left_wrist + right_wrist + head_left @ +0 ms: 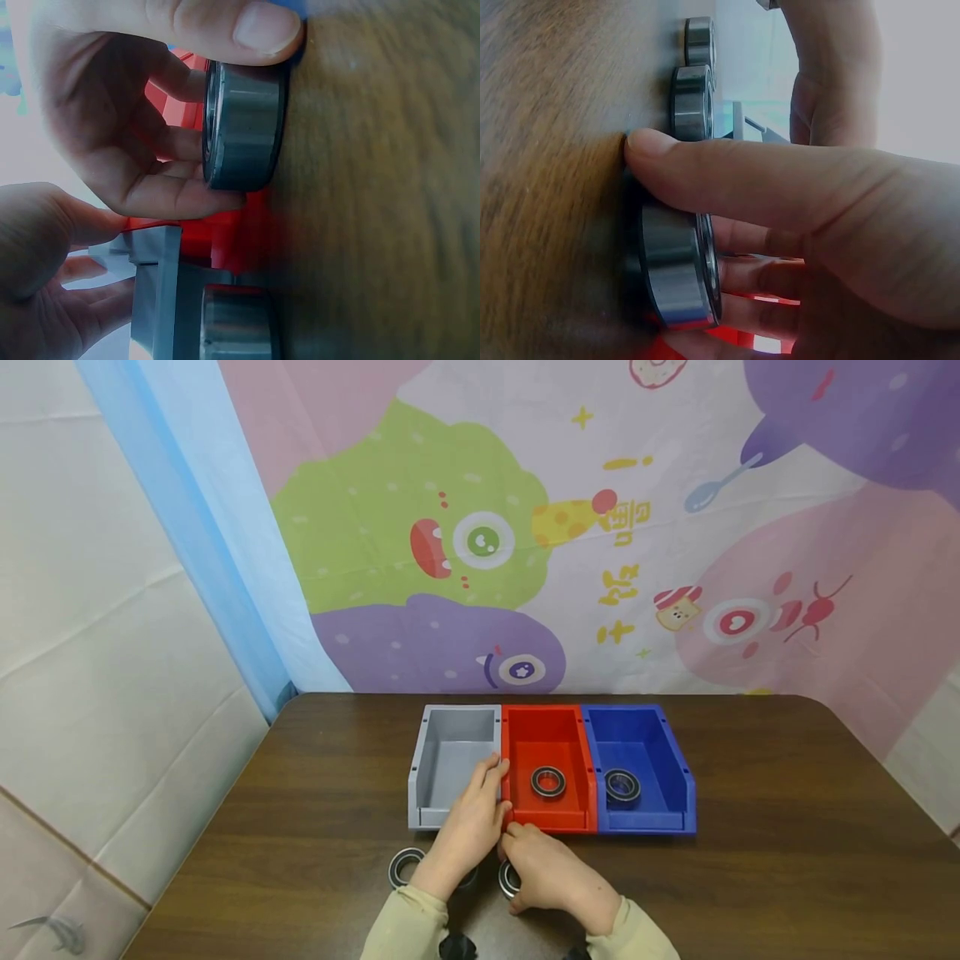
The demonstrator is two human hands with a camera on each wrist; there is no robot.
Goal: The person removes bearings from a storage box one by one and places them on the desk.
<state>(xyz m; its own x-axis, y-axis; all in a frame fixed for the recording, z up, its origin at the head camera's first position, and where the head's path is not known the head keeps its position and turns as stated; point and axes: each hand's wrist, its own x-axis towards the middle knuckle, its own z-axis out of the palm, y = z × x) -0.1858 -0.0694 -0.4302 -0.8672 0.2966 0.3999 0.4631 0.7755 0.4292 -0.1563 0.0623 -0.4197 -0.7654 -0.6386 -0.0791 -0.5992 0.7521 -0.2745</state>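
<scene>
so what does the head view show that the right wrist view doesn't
Only the head view shows the grey plastic bin, the blue plastic bin, and a steel bearing ring lying in the red plastic bin and another in the blue one. Only the right wrist view shows the right hand's thumb and fingers pinching a bearing on the table. Both show the brown wooden table and both hands.

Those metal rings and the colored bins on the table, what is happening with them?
A person sits at a brown table with three bins in a row: grey, red and blue. The red and blue bins each hold one metal bearing ring. The right hand pinches a ring lying flat on the table just before the bins. The left hand rests on the grey bin's edge, with more rings on the table beside it.
</scene>
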